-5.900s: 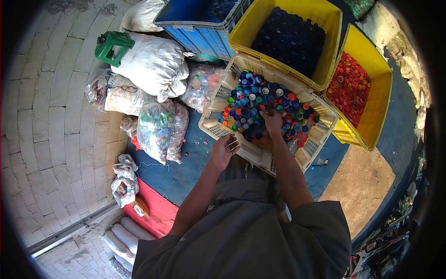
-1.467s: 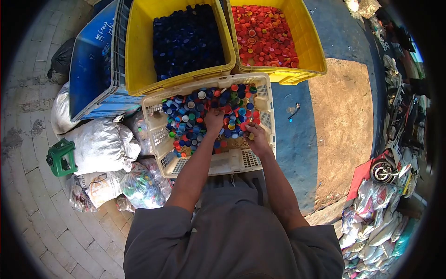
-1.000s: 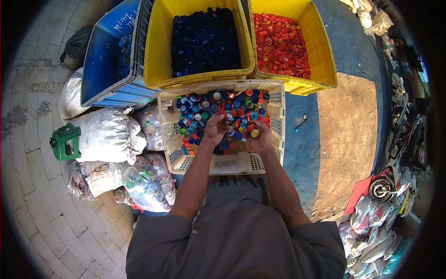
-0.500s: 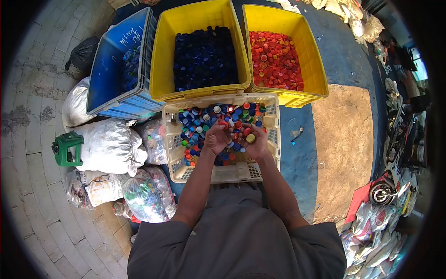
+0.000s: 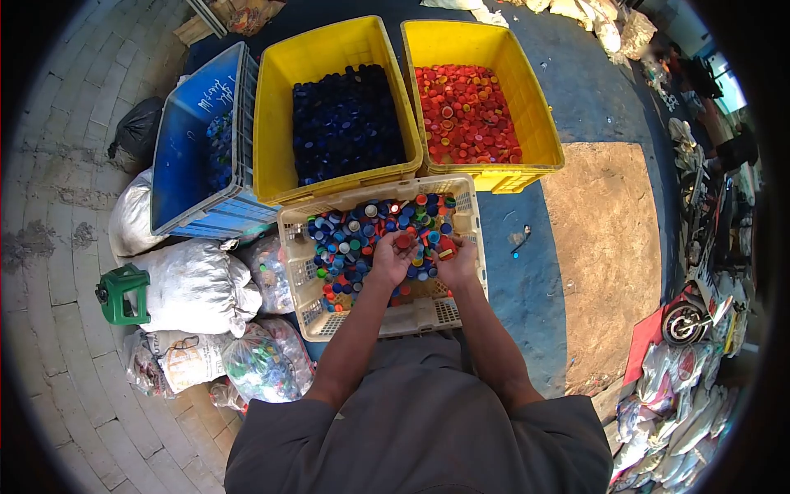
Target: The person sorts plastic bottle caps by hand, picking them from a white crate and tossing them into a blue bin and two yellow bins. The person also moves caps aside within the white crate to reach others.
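Observation:
A white plastic crate (image 5: 290, 280) in front of me holds loose bottle caps (image 5: 352, 235) of mixed colours, mostly blue, red, white and green. My left hand (image 5: 390, 263) is over the crate, palm up, with its fingers curled around red bottle caps (image 5: 403, 241). Close on its right, my right hand (image 5: 459, 265) also has its fingers bent around red caps (image 5: 447, 248). How many caps each palm carries is hidden by the fingers.
Behind the crate stand a yellow bin (image 5: 276, 156) of dark blue caps, another yellow bin (image 5: 531, 115) of red caps and a blue bin (image 5: 177, 165). White sacks (image 5: 197, 284), clear bags of caps (image 5: 263, 362) and a green plastic object (image 5: 123, 295) lie at left.
The camera view has shifted, so the bins appear lower and further left. My hands have moved slightly apart. The yellowish cap seen in my right hand is no longer visible.

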{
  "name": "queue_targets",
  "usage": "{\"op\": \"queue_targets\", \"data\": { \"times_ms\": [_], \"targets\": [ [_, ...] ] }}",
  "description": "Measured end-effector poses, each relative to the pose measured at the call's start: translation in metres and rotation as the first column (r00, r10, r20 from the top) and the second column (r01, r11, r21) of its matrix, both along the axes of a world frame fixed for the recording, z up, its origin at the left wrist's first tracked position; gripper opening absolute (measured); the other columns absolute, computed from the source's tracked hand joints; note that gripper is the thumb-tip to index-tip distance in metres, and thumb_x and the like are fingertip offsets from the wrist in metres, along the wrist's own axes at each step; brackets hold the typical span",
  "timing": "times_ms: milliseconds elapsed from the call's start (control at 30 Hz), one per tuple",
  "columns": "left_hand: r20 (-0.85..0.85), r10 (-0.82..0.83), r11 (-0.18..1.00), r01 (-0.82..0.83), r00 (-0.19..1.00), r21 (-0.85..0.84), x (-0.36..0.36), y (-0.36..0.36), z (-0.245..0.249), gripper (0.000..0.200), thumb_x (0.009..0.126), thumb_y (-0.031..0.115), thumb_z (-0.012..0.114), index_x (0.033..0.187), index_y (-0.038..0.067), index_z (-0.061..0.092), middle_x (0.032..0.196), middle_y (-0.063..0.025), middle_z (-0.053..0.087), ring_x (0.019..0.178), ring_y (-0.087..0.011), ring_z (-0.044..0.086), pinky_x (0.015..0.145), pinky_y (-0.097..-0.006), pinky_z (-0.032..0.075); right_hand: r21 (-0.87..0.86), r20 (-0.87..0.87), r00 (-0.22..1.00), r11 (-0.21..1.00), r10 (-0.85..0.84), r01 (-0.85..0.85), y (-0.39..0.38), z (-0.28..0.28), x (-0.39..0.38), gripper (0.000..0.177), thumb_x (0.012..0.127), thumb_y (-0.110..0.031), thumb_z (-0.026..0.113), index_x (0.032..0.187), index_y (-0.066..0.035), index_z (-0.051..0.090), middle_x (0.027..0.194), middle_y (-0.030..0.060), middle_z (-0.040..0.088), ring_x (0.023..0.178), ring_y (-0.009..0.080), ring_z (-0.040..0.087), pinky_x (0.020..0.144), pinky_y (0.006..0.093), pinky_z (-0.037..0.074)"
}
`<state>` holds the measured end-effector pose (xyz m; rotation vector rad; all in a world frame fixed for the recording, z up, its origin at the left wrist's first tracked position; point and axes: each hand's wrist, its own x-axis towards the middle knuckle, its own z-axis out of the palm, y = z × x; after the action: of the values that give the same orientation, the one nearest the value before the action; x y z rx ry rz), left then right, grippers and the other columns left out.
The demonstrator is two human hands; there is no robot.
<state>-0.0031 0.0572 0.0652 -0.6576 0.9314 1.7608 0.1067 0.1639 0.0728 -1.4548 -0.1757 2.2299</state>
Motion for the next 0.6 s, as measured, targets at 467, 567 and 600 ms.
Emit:
{"op": "queue_targets", "data": {
  "times_ms": [467,567,600],
  "targets": [
    [-0.146,0.008,0.863,0.067,0.989,0.501,-0.084,0.128,0.127,0.096,0.091,0.044,0.052,0.141,-0.014,-0.006,0.149,-0.0312,0.003,0.141,-0.0395,0.010,0.115,-0.0451,0.018,0.191,-0.491,0.863,0.950,-0.124,0.245,0.152,0.114,-0.045,0.068,0.077,-0.007,0.041,0.134,0.018,0.014,0.151,0.0298,-0.005,0.142,0.0385,-0.010,0.116,0.0486,0.004],
    [-0.199,-0.020,0.903,0.103,0.980,0.418,-0.071,0.086,0.076,0.046,0.093,0.032,0.054,0.119,-0.006,0.050,0.125,-0.0200,0.051,0.120,-0.0305,0.049,0.105,-0.0422,0.039,0.330,-0.421,0.907,0.933,0.009,0.144,0.115,0.096,-0.018,0.061,0.078,-0.002,0.040,0.134,0.012,0.021,0.147,0.0302,0.010,0.139,0.0408,0.013,0.114,0.0474,0.021],
    [-0.181,0.008,0.941,0.054,0.983,0.335,-0.059,0.069,0.065,0.034,0.093,0.031,0.055,0.104,-0.001,0.056,0.111,-0.0148,0.058,0.108,-0.0268,0.055,0.100,-0.0413,0.043,0.359,-0.410,0.911,0.926,0.044,0.117,0.099,0.087,-0.009,0.058,0.078,-0.002,0.040,0.132,0.011,0.024,0.145,0.0299,0.015,0.138,0.0410,0.020,0.114,0.0470,0.025]
  ]
}}
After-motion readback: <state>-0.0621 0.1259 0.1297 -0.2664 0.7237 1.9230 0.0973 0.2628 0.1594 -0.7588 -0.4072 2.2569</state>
